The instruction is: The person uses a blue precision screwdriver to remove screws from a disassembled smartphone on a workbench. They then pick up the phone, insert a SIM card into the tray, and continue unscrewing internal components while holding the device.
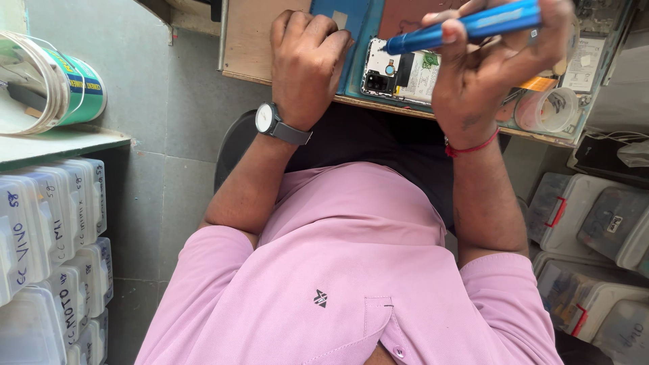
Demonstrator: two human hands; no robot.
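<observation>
Now: screwdriver tip over the opened phone.
My right hand (497, 74) grips the blue screwdriver (466, 27), pointing toward my fisted left hand (307, 64); the phone (399, 71) lies between them.

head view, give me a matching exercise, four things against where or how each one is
Things:
1. blue tool
2. opened phone
3. wristwatch
4. red thread band

Places or states:
a. around the right wrist
b. flat on the desk, back cover off
c. held in the right hand
d. worn on the left wrist

Pairs: 1-c, 2-b, 3-d, 4-a
</observation>
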